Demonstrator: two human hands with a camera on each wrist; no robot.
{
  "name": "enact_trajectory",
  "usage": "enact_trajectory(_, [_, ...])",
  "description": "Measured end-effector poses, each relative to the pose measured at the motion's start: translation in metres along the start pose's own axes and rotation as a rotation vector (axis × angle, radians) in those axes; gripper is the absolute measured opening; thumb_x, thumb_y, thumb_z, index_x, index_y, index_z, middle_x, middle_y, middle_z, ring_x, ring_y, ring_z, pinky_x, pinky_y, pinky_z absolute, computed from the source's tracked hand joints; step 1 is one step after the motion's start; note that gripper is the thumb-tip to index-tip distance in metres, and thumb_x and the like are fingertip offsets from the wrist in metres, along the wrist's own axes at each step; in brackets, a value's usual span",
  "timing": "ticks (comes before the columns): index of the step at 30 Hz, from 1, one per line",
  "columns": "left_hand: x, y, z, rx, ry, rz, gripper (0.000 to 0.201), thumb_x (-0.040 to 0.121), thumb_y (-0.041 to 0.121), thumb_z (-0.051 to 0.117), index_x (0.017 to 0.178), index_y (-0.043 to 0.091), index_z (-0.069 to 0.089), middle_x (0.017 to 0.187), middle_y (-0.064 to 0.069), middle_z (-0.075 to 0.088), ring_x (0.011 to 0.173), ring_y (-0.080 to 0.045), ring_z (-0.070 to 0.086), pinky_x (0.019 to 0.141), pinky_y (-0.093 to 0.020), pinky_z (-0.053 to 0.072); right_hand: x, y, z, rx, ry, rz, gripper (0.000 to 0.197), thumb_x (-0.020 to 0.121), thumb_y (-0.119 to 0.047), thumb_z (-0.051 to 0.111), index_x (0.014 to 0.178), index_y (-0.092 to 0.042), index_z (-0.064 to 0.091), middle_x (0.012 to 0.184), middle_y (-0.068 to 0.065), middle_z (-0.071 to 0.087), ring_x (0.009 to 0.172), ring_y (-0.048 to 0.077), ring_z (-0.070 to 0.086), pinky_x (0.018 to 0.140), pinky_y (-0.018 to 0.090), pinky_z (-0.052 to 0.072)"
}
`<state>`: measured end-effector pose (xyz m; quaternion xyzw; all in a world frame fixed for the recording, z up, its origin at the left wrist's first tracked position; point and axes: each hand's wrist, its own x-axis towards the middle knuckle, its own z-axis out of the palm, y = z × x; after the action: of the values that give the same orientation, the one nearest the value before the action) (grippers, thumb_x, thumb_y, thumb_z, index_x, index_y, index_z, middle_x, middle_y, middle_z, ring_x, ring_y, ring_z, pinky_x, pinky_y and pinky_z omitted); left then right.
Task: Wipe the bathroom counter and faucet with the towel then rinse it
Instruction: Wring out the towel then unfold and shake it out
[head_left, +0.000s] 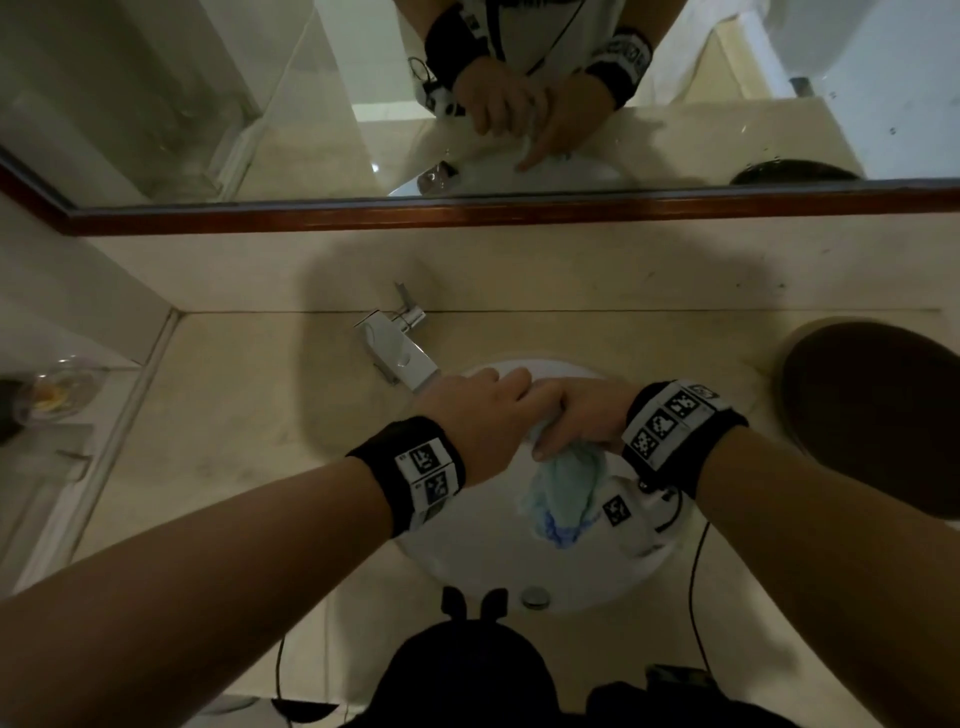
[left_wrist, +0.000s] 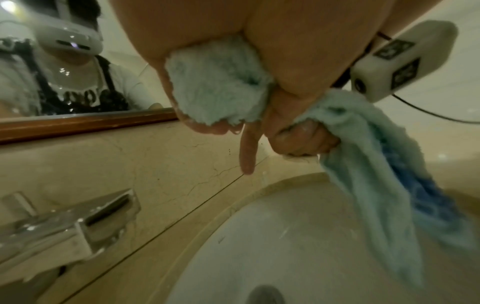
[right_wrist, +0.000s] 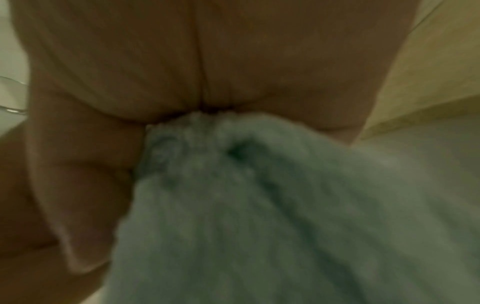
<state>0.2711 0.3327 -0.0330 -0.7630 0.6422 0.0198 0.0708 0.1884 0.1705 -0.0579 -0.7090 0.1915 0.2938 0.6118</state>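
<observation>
Your left hand (head_left: 475, 415) and right hand (head_left: 576, 421) both have fingers clamped on the towel (head_left: 563, 491), bunched above the sink (head_left: 467, 551), beside the faucet (head_left: 400, 353).

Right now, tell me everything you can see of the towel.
The towel is a small, fluffy terry cloth, pale mint green with a blue patch near its lower end. It is bunched and held up over the white sink, not spread flat. The left hand and the right hand both grip its upper part, fingers curled round it; a wad bulges out between the hands and the rest hangs loose toward the basin. No water is seen running from the faucet beside it.
</observation>
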Motion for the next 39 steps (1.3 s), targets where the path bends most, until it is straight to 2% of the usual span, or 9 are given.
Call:
enact_trajectory(7, [0.008,-0.003,0.002,-0.407,-0.165,-0.374,0.032,0.088,0.053,0.056,0.105,0.029,0.045,0.098,0.004,0.063,0.082,-0.017,0.056,0.068,-0.031,0.045,-0.015,0.004,0.007,-0.292,0.431,0.002,0.076,0.073,-0.035,0.084,0.138,-0.024,0.047,0.127,-0.002,0.053,0.109,0.015,0.055,0.087,0.027,0.043])
enact_trajectory(11, [0.01,0.002,0.005,-0.841,-0.163,-0.644,0.027,0.087,0.045,0.068,0.085,0.02,0.058,0.084,0.0,0.064,0.073,-0.018,0.059,0.065,-0.029,0.047,-0.037,0.029,0.033,-0.381,0.871,-0.157,0.038,0.089,-0.033,0.064,0.123,-0.02,0.056,0.119,0.0,0.051,0.108,0.019,0.053,0.092,0.031,0.045])
enact_trajectory(14, [0.014,0.002,0.006,-1.416,-0.17,-0.945,0.033,0.083,0.04,0.075,0.081,0.009,0.062,0.066,-0.01,0.056,0.051,-0.024,0.053,0.048,-0.029,0.045,-0.04,0.052,0.062,-0.504,0.851,-0.264,0.048,0.092,-0.026,0.059,0.137,-0.018,0.047,0.137,0.001,0.047,0.128,0.019,0.044,0.11,0.023,0.032])
enact_trajectory(16, [0.015,0.003,0.003,-1.726,-0.236,-1.056,0.033,0.086,0.038,0.075,0.089,0.008,0.063,0.065,-0.008,0.052,0.046,-0.02,0.048,0.044,-0.025,0.041,-0.031,0.069,0.074,-0.628,0.756,-0.229,0.079,0.091,-0.032,0.059,0.156,-0.02,0.014,0.162,0.0,0.016,0.149,0.019,0.014,0.119,0.023,0.007])
enact_trajectory(19, [0.008,0.008,-0.004,-1.988,-0.456,-1.029,0.035,0.09,0.041,0.068,0.109,0.012,0.061,0.066,-0.001,0.052,0.048,-0.011,0.045,0.041,-0.018,0.037,-0.009,0.082,0.077,-0.71,0.798,-0.267,0.113,0.081,-0.047,0.066,0.153,-0.027,-0.019,0.164,-0.004,-0.012,0.152,0.022,-0.008,0.123,0.041,0.002])
enact_trajectory(24, [-0.006,0.007,-0.009,-2.19,-0.746,-0.876,0.038,0.087,0.04,0.067,0.108,0.01,0.063,0.07,-0.001,0.054,0.045,-0.008,0.048,0.036,-0.017,0.04,0.006,0.059,0.065,-0.533,0.953,-0.358,0.1,0.077,-0.063,0.054,0.155,-0.026,0.005,0.16,0.0,0.024,0.15,0.02,0.016,0.122,0.052,0.006])
enact_trajectory(30, [-0.013,0.001,-0.023,-1.503,-0.796,-0.701,0.019,0.088,0.026,0.073,0.086,0.012,0.06,0.067,-0.005,0.054,0.048,-0.017,0.045,0.046,-0.022,0.039,-0.002,0.035,0.036,-0.514,0.665,-0.422,0.036,0.083,-0.02,0.071,0.117,-0.021,0.059,0.112,0.002,0.065,0.1,0.021,0.062,0.09,0.04,0.052])
enact_trajectory(34, [-0.007,-0.003,-0.021,-0.608,-0.639,-0.405,0.03,0.086,0.037,0.074,0.103,0.014,0.066,0.074,0.001,0.062,0.06,-0.017,0.057,0.053,-0.022,0.044,0.0,0.017,0.034,-0.762,0.363,-0.135,0.019,0.085,-0.03,0.064,0.1,-0.021,0.059,0.078,-0.008,0.067,0.073,0.014,0.065,0.072,0.031,0.055])
enact_trajectory(39, [-0.003,-0.005,-0.006,-0.223,-0.481,-0.302,0.024,0.094,0.028,0.054,0.117,0.022,0.055,0.088,0.005,0.052,0.081,-0.021,0.056,0.068,-0.03,0.042,0.023,0.007,0.04,-0.91,0.218,0.047,0.025,0.09,-0.034,0.062,0.103,-0.013,0.068,0.089,0.002,0.066,0.082,0.02,0.063,0.072,0.029,0.048])
